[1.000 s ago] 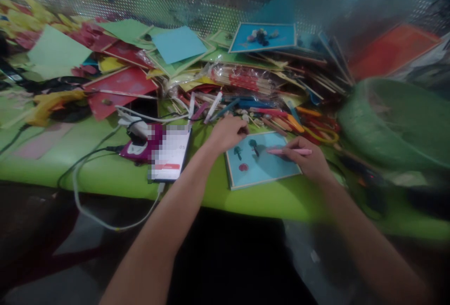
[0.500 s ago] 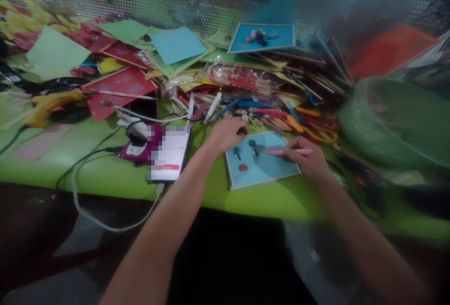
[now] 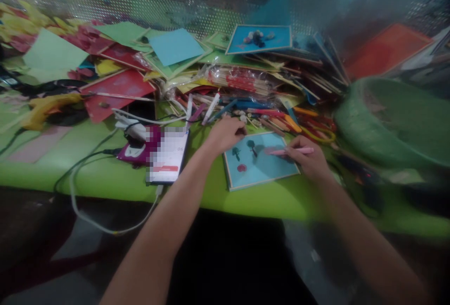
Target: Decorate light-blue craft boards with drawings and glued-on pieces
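Observation:
A blue card [image 3: 260,176] with a pale stick border lies on the table before me. Two dark tree shapes and a round red mark show on its left half, and a pink patch on its right. My right hand [image 3: 307,157] is closed around a pink marker [image 3: 305,151], its tip over the pink patch. Just past the card's upper left corner rests my left hand [image 3: 228,134], with fingers curled inward. What they hold, if anything, is hidden.
On the green table [image 3: 207,197], a phone [image 3: 172,155] lies beside a purple power adapter [image 3: 138,152] with cables. Pens, sticks and coloured cards pile up behind. A yellow glue gun [image 3: 47,106] is left, a green basin [image 3: 393,122] right.
The whole view has shifted very slightly. My right hand and the pink marker have moved a little relative to the card; my left hand stays in place.

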A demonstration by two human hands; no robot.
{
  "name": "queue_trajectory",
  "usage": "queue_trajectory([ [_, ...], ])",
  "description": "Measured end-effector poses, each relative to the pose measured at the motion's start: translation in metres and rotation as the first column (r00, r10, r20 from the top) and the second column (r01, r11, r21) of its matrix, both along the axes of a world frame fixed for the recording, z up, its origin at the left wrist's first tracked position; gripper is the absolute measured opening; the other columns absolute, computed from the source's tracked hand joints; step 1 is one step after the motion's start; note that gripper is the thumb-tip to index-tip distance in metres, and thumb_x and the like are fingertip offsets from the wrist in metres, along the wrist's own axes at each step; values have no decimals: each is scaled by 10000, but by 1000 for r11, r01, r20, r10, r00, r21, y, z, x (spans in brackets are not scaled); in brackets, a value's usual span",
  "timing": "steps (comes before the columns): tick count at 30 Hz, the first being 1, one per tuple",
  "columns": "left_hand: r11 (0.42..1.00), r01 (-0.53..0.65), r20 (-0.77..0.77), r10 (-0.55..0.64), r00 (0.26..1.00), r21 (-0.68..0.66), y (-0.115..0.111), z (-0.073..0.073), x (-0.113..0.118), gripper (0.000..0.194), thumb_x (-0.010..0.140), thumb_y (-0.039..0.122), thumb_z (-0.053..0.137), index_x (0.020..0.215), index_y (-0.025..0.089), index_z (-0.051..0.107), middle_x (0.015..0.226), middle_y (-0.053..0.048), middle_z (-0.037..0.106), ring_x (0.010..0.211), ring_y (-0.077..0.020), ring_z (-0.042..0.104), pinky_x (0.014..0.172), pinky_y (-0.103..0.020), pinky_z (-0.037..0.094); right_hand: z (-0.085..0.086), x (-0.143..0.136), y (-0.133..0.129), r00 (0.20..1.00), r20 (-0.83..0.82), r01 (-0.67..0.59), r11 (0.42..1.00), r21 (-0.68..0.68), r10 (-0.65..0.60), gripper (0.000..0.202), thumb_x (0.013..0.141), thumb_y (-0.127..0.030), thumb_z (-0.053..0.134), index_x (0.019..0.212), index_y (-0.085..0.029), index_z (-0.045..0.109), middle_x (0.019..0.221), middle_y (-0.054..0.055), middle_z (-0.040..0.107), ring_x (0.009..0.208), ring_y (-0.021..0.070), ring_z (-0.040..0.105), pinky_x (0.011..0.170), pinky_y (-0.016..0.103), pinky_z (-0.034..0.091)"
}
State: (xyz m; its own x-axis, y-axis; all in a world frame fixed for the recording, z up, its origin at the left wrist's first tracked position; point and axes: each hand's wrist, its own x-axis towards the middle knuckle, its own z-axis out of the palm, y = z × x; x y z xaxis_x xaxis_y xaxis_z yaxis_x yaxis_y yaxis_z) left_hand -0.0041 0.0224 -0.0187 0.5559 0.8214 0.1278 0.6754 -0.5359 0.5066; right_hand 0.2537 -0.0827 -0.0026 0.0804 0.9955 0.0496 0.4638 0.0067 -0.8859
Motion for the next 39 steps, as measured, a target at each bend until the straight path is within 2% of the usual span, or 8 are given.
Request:
queue_trajectory([
  [5, 1000, -4, -10, 4, 1000, 13, -1, 1, 0, 160, 848, 151, 636, 911, 195, 777, 951, -66, 772, 946, -244, 655, 871, -377, 511, -2, 1, 1, 1000, -4, -10, 1000, 4, 10, 205, 763, -384, 735, 700, -226, 622, 632, 7, 668, 593, 164, 584, 590, 294, 463],
  [10, 1000, 8, 0, -8, 1000, 14, 0, -1, 0, 162, 846, 155, 630, 904, 199, 774, 971, -65, 777, 933, -237, 660, 904, -394, 505, 0, 3, 0, 996, 69, 60, 998, 22, -62, 176, 764, -340, 709, 674, -229, 606, 607, -2, 651, 584, 167, 581, 594, 299, 468],
  [17, 1000, 3, 1, -3, 1000, 5, 0, 1, 0, 156, 839, 155, 638, 902, 201, 773, 966, -66, 779, 943, -241, 657, 908, -393, 504, -4, 5, 3, 990, 61, 125, 989, 79, -130, 156, 780, -324, 696, 688, -231, 611, 637, 1, 649, 627, 184, 613, 618, 311, 489],
  [29, 1000, 2, -1, -2, 1000, -4, -1, 1, 1, 170, 846, 162, 625, 916, 194, 777, 1010, -67, 787, 987, -254, 670, 949, -399, 503, -5, 7, 4, 989, 81, 118, 989, 91, -126, 171, 826, -357, 694, 734, -232, 623, 689, 15, 694, 669, 194, 628, 687, 337, 510],
  [39, 1000, -8, -13, 8, 1000, 2, 0, 1, 1, 164, 841, 156, 637, 907, 202, 779, 983, -69, 787, 964, -258, 662, 912, -404, 509, -7, 9, 3, 989, 74, 120, 989, 85, -126, 164, 794, -321, 689, 687, -230, 606, 632, 0, 647, 612, 176, 596, 617, 308, 478],
])
